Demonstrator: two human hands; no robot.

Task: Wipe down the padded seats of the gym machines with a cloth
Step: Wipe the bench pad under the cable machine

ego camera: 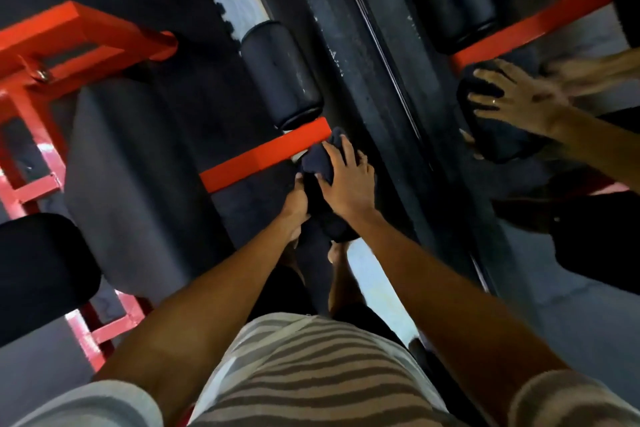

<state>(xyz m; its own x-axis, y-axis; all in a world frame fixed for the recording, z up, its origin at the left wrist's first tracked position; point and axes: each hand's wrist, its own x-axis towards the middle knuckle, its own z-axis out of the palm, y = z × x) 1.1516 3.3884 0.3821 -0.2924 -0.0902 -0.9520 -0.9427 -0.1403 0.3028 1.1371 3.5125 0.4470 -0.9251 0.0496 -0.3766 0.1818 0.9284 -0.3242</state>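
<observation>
A dark cloth is draped over a black roller pad at the right end of a red crossbar. My right hand lies on top of the cloth, its fingers spread and curved over it. Gripping the cloth-covered pad from its left side is my left hand; the thumb points up and the fingers are hidden underneath. A second black roller pad sits bare beyond the crossbar. To the left lies the long grey padded seat.
A wall mirror on the right reflects my hands and the cloth. The red machine frame stands at the left, and a black cushion at the lower left. My legs stand on the dark floor below the pad.
</observation>
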